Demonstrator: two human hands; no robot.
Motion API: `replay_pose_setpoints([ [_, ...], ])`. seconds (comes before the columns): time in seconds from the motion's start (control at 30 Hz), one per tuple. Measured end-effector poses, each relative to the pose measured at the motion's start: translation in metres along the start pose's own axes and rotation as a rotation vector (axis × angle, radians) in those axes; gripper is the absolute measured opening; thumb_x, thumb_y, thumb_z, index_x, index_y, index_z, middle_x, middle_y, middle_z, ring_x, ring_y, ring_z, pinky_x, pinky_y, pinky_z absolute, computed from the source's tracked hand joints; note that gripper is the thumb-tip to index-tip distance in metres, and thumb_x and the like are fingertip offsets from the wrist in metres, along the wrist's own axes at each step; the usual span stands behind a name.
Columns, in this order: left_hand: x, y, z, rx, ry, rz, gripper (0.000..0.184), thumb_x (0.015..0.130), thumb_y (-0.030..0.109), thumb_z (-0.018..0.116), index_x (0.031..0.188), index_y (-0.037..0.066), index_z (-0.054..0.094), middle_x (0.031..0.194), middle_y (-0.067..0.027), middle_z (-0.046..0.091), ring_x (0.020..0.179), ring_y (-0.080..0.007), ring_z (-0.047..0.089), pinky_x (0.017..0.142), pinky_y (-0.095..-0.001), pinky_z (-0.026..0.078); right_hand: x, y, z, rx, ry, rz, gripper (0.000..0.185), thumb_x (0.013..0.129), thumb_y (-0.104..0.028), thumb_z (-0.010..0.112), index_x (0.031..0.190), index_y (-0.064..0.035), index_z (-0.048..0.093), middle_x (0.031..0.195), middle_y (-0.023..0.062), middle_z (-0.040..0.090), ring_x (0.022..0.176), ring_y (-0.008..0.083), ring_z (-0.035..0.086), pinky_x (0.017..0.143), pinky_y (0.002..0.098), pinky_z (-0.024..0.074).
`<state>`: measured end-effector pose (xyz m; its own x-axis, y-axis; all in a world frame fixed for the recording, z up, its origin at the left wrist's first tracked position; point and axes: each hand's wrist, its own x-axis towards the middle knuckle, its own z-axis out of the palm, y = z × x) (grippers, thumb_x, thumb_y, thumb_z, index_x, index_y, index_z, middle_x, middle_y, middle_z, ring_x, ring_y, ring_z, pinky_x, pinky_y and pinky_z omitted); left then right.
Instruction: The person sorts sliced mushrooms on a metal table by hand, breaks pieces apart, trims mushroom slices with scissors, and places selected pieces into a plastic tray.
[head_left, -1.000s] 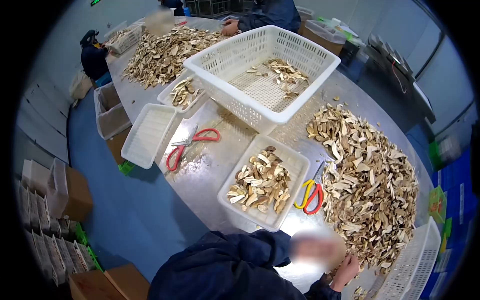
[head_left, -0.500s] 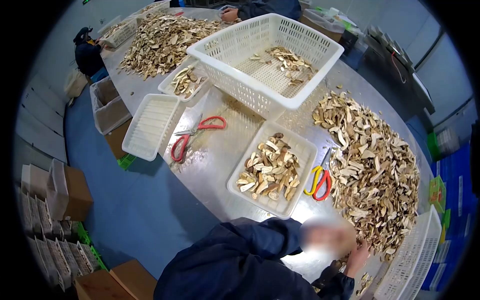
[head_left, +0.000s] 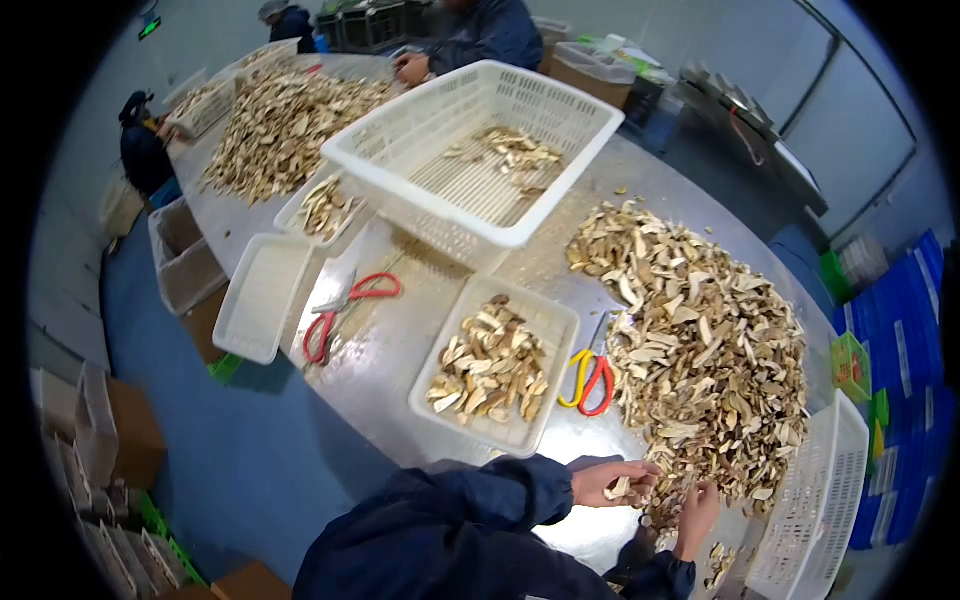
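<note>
At the near edge of the metal table [head_left: 375,400], the left hand [head_left: 608,484] is curled round a pale mushroom slice [head_left: 618,489], palm partly turned up. Just to its right, the right hand [head_left: 698,512] has its fingers bent at the near end of the large mushroom pile [head_left: 705,345]; whether they grip a piece cannot be told. The pile spreads far beyond both hands. A white slotted basket [head_left: 815,500] stands right of the right hand. Farther off, left of the pile, lie the red-and-yellow scissors [head_left: 590,380], beside a white tray [head_left: 550,330] of slices. Beyond are red-handled scissors [head_left: 345,310] at left and a large white basket [head_left: 400,180].
</note>
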<state>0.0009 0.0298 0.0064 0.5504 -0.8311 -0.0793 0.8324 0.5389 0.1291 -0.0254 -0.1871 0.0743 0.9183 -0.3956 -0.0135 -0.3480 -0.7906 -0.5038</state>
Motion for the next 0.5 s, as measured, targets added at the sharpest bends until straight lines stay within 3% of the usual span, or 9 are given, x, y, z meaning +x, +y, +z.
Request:
replay_pose_setpoints([
  [0.1, 0.000, 0.001, 0.006, 0.044, -0.082, -0.003, 0.035, 0.096, 0.018, 0.051, 0.128, 0.006, 0.049, 0.119, -0.0012, 0.054, 0.112, -0.0121, 0.051, 0.094, -0.0271, 0.044, -0.020, -0.030, 0.003, 0.514, -0.003, -0.069, 0.011, 0.084, -0.008, 0.052, 0.090, -0.0012, 0.057, 0.063, 0.0044, 0.055, 0.054, 0.0091, 0.050, 0.050, 0.0245, 0.0388],
  [0.13, -0.007, 0.004, 0.019, 0.045, -0.024, -0.007, 0.034, 0.096, 0.018, 0.051, 0.128, 0.006, 0.048, 0.119, -0.0013, 0.054, 0.112, -0.0123, 0.051, 0.093, -0.0267, 0.044, -0.022, -0.028, 0.011, 0.519, -0.089, -0.121, 0.013, 0.087, -0.010, 0.052, 0.094, -0.0007, 0.058, 0.064, 0.0004, 0.056, 0.055, 0.0073, 0.051, 0.050, 0.0224, 0.0383],
  [0.23, -0.010, 0.009, 0.030, 0.029, 0.025, 0.015, 0.033, 0.096, 0.017, 0.050, 0.126, 0.005, 0.049, 0.113, -0.0018, 0.055, 0.107, -0.0121, 0.053, 0.090, -0.0257, 0.046, -0.030, -0.055, 0.021, 0.608, -0.149, -0.095, 0.015, 0.089, -0.008, 0.054, 0.098, 0.0019, 0.059, 0.059, 0.0000, 0.051, 0.052, 0.0068, 0.047, 0.047, 0.0236, 0.0353],
  [0.37, 0.000, -0.002, -0.001, -0.013, 0.036, 0.007, 0.028, 0.096, 0.016, 0.050, 0.122, 0.006, 0.051, 0.103, -0.0025, 0.056, 0.098, -0.0109, 0.056, 0.084, -0.0249, 0.048, -0.033, -0.049, 0.008, 0.665, -0.209, 0.065, 0.019, 0.089, -0.011, 0.056, 0.104, 0.0024, 0.059, 0.062, 0.0024, 0.056, 0.049, 0.0069, 0.049, 0.044, 0.0221, 0.0361],
  [0.4, 0.003, -0.003, -0.008, 0.001, 0.039, -0.006, 0.026, 0.096, 0.016, 0.050, 0.120, 0.006, 0.052, 0.101, -0.0027, 0.056, 0.091, -0.0096, 0.056, 0.079, -0.0241, 0.049, -0.037, -0.040, 0.006, 0.663, -0.263, 0.093, 0.023, 0.090, -0.009, 0.053, 0.109, 0.0014, 0.057, 0.069, 0.0069, 0.064, 0.052, 0.0103, 0.056, 0.045, 0.0204, 0.0397],
  [0.5, 0.006, -0.006, -0.021, 0.015, -0.068, -0.050, 0.028, 0.095, 0.018, 0.052, 0.122, 0.010, 0.051, 0.095, 0.0014, 0.054, 0.086, -0.0067, 0.052, 0.073, -0.0200, 0.046, -0.057, -0.029, -0.010, 0.669, -0.772, 0.110, 0.024, 0.088, -0.007, 0.053, 0.111, 0.0017, 0.057, 0.077, 0.0107, 0.067, 0.056, 0.0135, 0.061, 0.045, 0.0216, 0.0430],
])
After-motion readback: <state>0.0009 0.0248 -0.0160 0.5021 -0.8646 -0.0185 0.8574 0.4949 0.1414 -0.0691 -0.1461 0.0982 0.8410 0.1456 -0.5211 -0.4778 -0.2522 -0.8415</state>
